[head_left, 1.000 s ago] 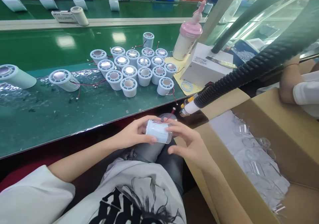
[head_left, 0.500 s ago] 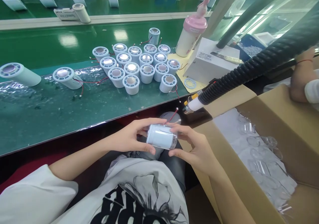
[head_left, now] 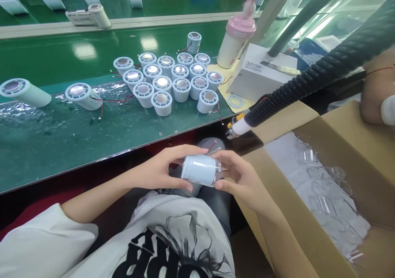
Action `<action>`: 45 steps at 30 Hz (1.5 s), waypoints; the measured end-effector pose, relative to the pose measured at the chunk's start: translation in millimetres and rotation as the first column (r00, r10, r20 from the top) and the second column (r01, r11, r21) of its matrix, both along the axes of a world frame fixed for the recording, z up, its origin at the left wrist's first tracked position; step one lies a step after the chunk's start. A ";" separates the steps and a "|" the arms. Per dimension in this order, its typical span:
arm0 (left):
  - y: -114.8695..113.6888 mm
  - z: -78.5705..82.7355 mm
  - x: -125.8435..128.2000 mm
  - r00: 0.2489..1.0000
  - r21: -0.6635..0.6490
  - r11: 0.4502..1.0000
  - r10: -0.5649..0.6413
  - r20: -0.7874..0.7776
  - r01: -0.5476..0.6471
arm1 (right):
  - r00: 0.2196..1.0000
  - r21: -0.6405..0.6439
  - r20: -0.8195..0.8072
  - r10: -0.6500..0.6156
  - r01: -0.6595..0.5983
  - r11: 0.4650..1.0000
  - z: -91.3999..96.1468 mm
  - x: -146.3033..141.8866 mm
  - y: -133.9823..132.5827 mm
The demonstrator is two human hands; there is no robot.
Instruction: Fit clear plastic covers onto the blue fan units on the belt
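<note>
Over my lap I hold a light-blue cylinder (head_left: 199,169) lying on its side, with a clear plastic sleeve (head_left: 218,171) around it. My left hand (head_left: 173,167) grips the cylinder's left end, thumb below and fingers behind. My right hand (head_left: 237,173) pinches the sleeve at its right end between thumb and fingers. A thin red wire (head_left: 212,145) sticks up behind the cylinder. On the green bench, several similar cylinders (head_left: 161,103) stand in a cluster, with red and black wires. Two more cylinders (head_left: 80,95) are farther left.
A black corrugated hose with a white-and-metal nozzle (head_left: 237,129) hangs right of the bench edge. An open cardboard box (head_left: 277,212) holds several clear sleeves (head_left: 322,206). A pink-lidded bottle (head_left: 236,43) stands by a grey-white machine base (head_left: 257,74). Another person's arm (head_left: 376,88) shows at right.
My right hand has shifted slightly right, along the clear sleeve toward its end, and its fingers have drawn back off the cylinder's side. My left hand keeps its hold.
</note>
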State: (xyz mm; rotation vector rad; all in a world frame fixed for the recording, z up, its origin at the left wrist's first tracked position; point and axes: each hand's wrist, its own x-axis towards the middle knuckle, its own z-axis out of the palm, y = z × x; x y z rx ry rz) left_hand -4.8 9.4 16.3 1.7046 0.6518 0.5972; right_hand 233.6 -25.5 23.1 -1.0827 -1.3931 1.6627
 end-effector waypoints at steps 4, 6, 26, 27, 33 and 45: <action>0.9 -1.8 -1.7 1.000 0.058 0.998 -0.021 -0.002 0.021 | 0.999 -0.098 -0.045 -0.010 0.005 0.995 -1.3 -1.9 0.9; 1.2 -1.8 -2.6 1.000 0.063 0.998 -0.027 -0.006 0.028 | 0.999 -0.141 -0.046 -0.024 0.017 0.990 -2.1 -3.2 1.7; 4.4 -4.3 -5.8 0.998 0.148 0.988 -0.045 0.033 0.040 | 0.977 -0.557 -0.202 -0.067 -0.058 0.828 -11.9 -19.5 5.2; 4.9 -4.8 -5.9 0.998 0.153 0.987 -0.046 0.037 0.040 | 0.979 -0.578 -0.197 -0.055 -0.071 0.813 -10.4 -20.2 6.0; 4.0 -8.3 -5.9 0.997 0.143 0.989 -0.039 0.059 0.031 | 0.976 -0.673 -0.218 0.026 -0.169 0.720 -9.7 -22.6 9.9; -3.3 2.7 -1.3 0.995 -0.400 0.916 0.066 0.073 -0.031 | 0.976 0.598 0.210 -0.063 -0.077 0.797 -24.6 -1.2 -5.0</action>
